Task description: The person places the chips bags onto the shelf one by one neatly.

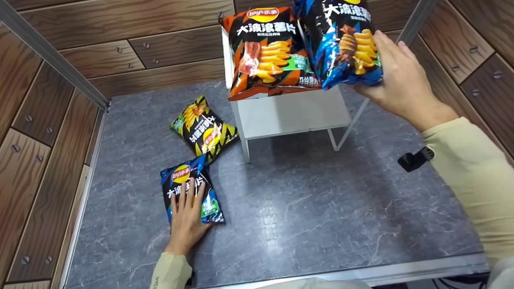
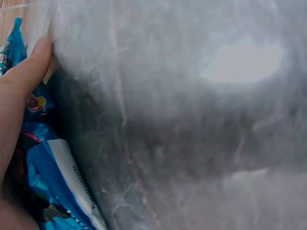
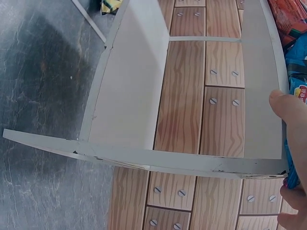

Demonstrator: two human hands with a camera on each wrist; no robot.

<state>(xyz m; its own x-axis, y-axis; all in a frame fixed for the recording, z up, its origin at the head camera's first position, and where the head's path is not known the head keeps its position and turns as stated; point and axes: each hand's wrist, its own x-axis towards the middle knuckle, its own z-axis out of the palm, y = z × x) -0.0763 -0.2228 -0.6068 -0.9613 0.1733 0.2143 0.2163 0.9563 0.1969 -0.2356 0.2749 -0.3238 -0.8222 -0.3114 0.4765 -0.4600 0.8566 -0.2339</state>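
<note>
On the grey floor panel at the left, my left hand (image 1: 185, 224) rests on a blue-and-black potato chip bag (image 1: 211, 202), fingers straight and spread across its front. The left wrist view shows the thumb (image 2: 36, 67) along the bag's side. Up at the right, my right hand (image 1: 405, 76) grips a second blue-and-black chip bag (image 1: 347, 44) by its right side, on top of a white shelf rack (image 1: 293, 114). An orange-and-black chip bag (image 1: 265, 54) is beside it on the rack. In the right wrist view, the right thumb (image 3: 285, 108) is at the rack's edge.
A yellow-and-black chip bag (image 1: 204, 130) lies left of the rack, touching the lower blue bag's top corner. Wood-patterned walls (image 1: 124, 24) enclose the back and sides, with a metal post (image 1: 60, 58) at the back left corner. The rack's thin legs stand on the floor panel.
</note>
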